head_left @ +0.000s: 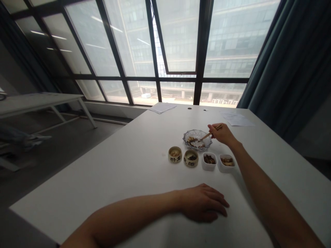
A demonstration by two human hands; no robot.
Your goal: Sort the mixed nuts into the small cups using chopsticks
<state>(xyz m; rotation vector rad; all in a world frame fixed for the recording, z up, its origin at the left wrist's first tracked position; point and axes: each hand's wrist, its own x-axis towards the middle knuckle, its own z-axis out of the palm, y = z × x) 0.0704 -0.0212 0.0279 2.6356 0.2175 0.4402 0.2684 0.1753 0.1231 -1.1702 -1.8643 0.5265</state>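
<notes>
My right hand [220,133] is closed around a pair of chopsticks [207,135], whose tips reach down into a clear glass dish [198,145]. Small brown and pale dried pieces [191,140] lie in that dish. In a row on the near side of it stand two round patterned bowls, the left bowl [175,155] and the second bowl [191,158], then a white square cup [209,162] and another white cup [227,163], each with dried pieces inside. Flat on the table, nearer to me, rests my left hand [203,203], fingers stretched out and holding nothing.
The white table [124,172] carries papers [162,107] at its far left and more sheets [237,119] at the far right. Two small dark spots, one a round cap [189,108], lie at the back. Another table [41,100] stands left; a curtain [287,75] hangs right.
</notes>
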